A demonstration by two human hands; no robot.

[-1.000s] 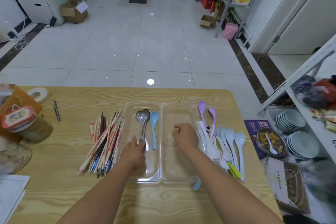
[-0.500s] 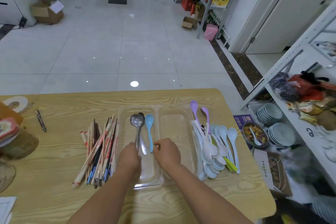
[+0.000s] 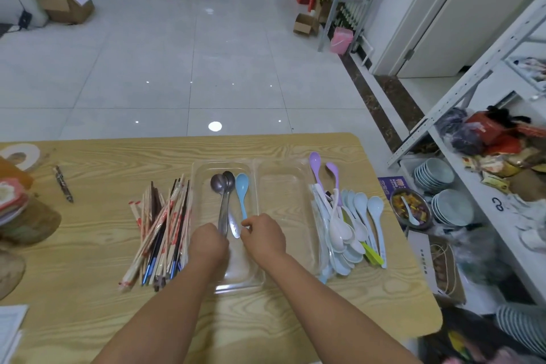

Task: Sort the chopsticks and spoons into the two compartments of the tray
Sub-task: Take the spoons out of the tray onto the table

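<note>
Gripping the metal spoons (image 3: 224,210) by the handles with the left hand (image 3: 208,245), pinching the blue spoon (image 3: 242,190) at its handle tip with the right hand (image 3: 263,236), all in the left compartment of the tray (image 3: 286,204), lower centre. Could skid the tray against the chopsticks (image 3: 165,224) if tugged hard.

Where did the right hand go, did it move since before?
Yes. The right hand moved left, from over the right compartment of the clear plastic tray to the handle of the light blue plastic spoon in the left compartment.
</note>
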